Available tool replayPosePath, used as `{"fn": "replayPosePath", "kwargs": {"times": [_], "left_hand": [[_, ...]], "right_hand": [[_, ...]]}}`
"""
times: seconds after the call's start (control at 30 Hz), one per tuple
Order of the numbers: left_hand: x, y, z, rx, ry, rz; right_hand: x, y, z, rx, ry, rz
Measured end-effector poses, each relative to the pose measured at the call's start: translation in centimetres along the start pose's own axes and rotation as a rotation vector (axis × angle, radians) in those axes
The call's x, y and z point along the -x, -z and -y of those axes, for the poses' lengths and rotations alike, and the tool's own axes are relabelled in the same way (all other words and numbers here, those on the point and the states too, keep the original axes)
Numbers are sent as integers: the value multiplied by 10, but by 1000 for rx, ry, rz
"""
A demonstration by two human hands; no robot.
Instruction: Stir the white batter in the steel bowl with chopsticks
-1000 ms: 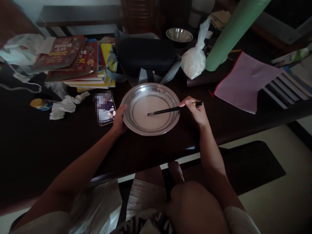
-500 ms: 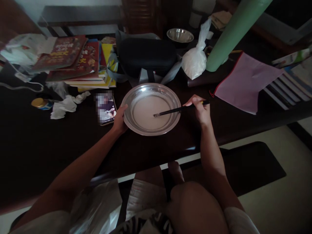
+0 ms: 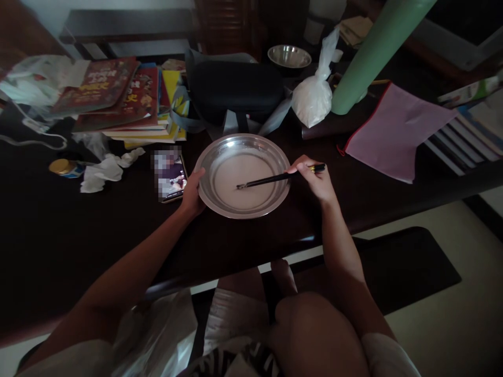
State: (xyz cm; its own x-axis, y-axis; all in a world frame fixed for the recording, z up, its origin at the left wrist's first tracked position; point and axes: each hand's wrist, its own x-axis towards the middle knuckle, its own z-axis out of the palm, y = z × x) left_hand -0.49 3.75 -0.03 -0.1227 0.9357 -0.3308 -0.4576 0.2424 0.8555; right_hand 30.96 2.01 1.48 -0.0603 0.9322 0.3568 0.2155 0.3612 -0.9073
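A round metal bowl (image 3: 204, 195) sits near the front edge of the dark table, with a milky white liquid (image 3: 236, 196) in its bottom. My left hand (image 3: 194, 192) grips the bowl's left rim, thumb over the top and the other fingers hidden beneath. My right hand (image 3: 314, 178) is closed around dark chopsticks (image 3: 271, 179) near their thick ends, just outside the right rim. The chopsticks slant down to the left, and their wet tips are in the liquid. Left of the bowl lies a phone (image 3: 171, 175) with its screen lit.
A knotted plastic bag of white powder (image 3: 313, 102) and a green cylinder (image 3: 365, 68) stand behind the bowl. A black case (image 3: 236, 89), stacked books (image 3: 118, 97), crumpled tissue (image 3: 102, 172), a small jar (image 3: 65, 167), a pink pouch (image 3: 396, 133) and another metal bowl (image 3: 290, 56) surround it.
My right hand has shifted left, and the chopstick tips have slid left through the liquid. My left hand keeps its grip on the bowl, which stays in nearly the same place.
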Motion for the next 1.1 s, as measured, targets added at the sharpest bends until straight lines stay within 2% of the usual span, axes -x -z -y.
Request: {"fn": "replayPosePath", "kwargs": {"times": [0.17,0.33,0.5,0.67,0.83,1.0,1.1], "left_hand": [[-1,1,1,12,-8,14],[-2,2,2,23,-18,8],[-3,3,3,15,-35,36],[-2,1,1,17,-26,5],[-2,2,2,6,-23,11],[-5,5,5,11,-55,34],[-6,6,6,19,-62,45]], "right_hand": [[0,2,-3,-36,25,-138],[-1,0,-2,1,13,-18],[-1,2,-2,-17,18,-172],[-1,1,-2,-28,19,-9],[-1,2,-3,-27,19,-157],[-1,0,0,-17,3,-4],[-1,1,-1,-28,29,-79]]}}
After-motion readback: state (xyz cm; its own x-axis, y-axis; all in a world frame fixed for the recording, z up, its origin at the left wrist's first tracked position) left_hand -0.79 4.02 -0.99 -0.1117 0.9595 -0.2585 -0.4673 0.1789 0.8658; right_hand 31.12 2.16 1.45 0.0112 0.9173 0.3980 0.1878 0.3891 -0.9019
